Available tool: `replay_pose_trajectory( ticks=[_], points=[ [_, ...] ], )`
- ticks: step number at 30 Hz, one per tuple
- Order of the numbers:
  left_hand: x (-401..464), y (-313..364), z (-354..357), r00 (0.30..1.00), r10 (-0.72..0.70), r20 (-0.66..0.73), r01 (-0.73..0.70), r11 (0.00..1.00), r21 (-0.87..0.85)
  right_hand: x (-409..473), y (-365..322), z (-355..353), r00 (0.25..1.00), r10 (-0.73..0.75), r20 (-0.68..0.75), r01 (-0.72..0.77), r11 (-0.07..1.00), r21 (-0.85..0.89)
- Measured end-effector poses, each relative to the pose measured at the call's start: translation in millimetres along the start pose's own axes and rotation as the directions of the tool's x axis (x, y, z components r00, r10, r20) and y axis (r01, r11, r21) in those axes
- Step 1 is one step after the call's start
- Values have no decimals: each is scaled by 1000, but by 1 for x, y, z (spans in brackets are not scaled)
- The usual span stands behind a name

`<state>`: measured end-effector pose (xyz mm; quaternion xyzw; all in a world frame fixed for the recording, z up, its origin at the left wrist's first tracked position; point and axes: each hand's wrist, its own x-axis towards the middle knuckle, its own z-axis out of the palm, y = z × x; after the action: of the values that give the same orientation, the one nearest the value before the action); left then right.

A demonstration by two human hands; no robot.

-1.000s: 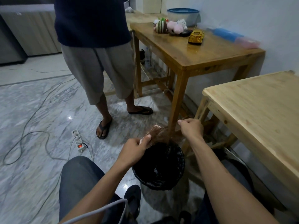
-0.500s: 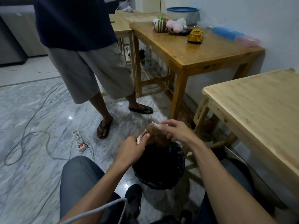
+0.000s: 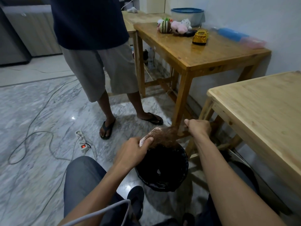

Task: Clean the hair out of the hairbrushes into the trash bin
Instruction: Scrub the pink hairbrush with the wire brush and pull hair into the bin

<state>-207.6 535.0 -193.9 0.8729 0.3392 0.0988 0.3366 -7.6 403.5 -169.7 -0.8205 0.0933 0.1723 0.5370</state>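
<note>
My left hand [image 3: 132, 150] grips a pinkish hairbrush [image 3: 150, 135] and holds it tilted over the far rim of a black trash bin [image 3: 164, 172] on the floor between my knees. A brown tuft of hair [image 3: 167, 136] stretches from the brush's bristles to my right hand [image 3: 197, 128], which is closed in a fist on the strands, up and to the right of the brush. The brush's handle is hidden inside my left hand.
A person in grey shorts and sandals [image 3: 107, 128] stands just beyond the bin. A power strip [image 3: 82, 141] and cables lie on the marble floor at left. A wooden table [image 3: 202, 51] with toys stands behind; a lighter table [image 3: 263, 108] is at right.
My right hand was on the brush's bristles half a second ago; it has now pulled up and to the right, drawing hair out. The standing person has shifted back to the right.
</note>
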Motion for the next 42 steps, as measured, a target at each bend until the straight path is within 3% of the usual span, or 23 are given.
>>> replay_pose_trajectory(
  ticks=[4, 9, 14, 16, 18, 20, 23, 26, 30, 34, 38, 42],
  points=[
    [2, -9, -6, 998, -34, -45, 39, 992, 124, 3, 8, -4, 962, -35, 269, 60, 995, -84],
    [8, -6, -2, 993, -74, -93, 83, 992, 93, -2, 13, -7, 784, 77, 616, -80, 997, -24],
    [11, 8, 4, 994, -66, -92, 68, 997, 21, -18, 38, 15, 635, -25, 772, 113, 992, -61],
    [12, 10, 4, 993, -84, -79, 80, 996, -45, -24, 43, 22, 657, -122, 744, 191, 982, -7],
    [18, 5, 0, 982, -176, -65, 158, 962, -221, -24, 46, 20, 744, -184, 642, 217, 976, 28],
    [27, -3, -7, 950, -311, -19, 277, 869, -410, -21, 50, 13, 773, -214, 597, 256, 967, 15],
    [39, -13, -8, 873, -480, 83, 434, 689, -581, -24, 50, 2, 758, -245, 605, 333, 942, -35],
    [47, -15, -2, 818, -563, 121, 492, 573, -655, -23, 44, -4, 790, -274, 548, 358, 932, -50],
    [57, -25, -2, 776, -619, 123, 523, 523, -673, -14, 40, -17, 826, -291, 483, 316, 948, 30],
    [58, -23, 0, 791, -590, 159, 533, 538, -653, -7, 42, -19, 871, -290, 396, 302, 953, 33],
    [48, -5, 1, 836, -437, 331, 543, 575, -612, -2, 41, -16, 832, -206, 516, 365, 902, -229],
    [33, 14, 0, 875, -212, 436, 450, 687, -570, -13, 34, -7, 837, -224, 499, 297, 952, -72]
  ],
)
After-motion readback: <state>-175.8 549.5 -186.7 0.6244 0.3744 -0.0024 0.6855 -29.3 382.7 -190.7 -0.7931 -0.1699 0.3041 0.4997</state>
